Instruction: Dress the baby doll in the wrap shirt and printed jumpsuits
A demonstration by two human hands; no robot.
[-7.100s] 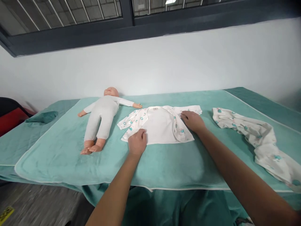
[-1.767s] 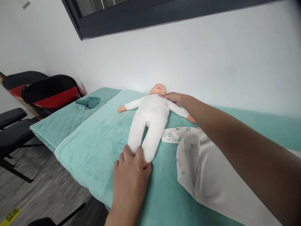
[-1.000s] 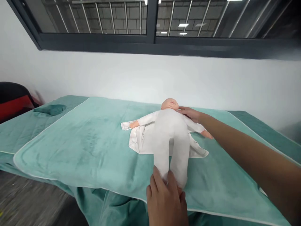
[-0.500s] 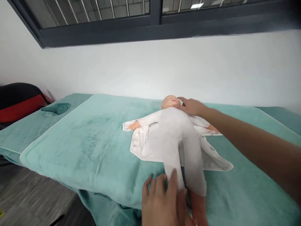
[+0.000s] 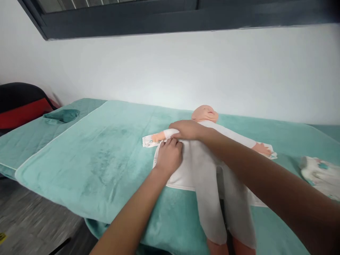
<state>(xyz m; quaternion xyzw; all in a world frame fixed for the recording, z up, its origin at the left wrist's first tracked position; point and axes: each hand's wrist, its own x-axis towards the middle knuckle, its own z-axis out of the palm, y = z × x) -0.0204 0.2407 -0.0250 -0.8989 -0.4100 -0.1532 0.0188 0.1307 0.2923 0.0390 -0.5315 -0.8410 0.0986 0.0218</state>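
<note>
A baby doll [image 5: 209,166] in a white suit lies on its back on an opened white printed baby shirt [image 5: 174,179], head [image 5: 205,113] toward the wall. My left hand [image 5: 168,156] is closed on the shirt's edge beside the doll's chest, just under the doll's outstretched arm [image 5: 158,136]. My right hand [image 5: 186,129] reaches across the doll's chest and closes over that arm's upper part near the shoulder. The doll's other arm [image 5: 261,148] lies stretched out to the right on the shirt's sleeve.
A teal blanket [image 5: 106,152] covers the table, whose front edge is close to me. A second printed garment [image 5: 318,171] lies at the right. A folded teal cloth [image 5: 62,115] sits at the far left, with a black and red chair [image 5: 18,106] beyond it.
My left hand left the doll's feet and took the shirt's edge by the chest. My right hand moved from beside the head onto the doll's upper arm.
</note>
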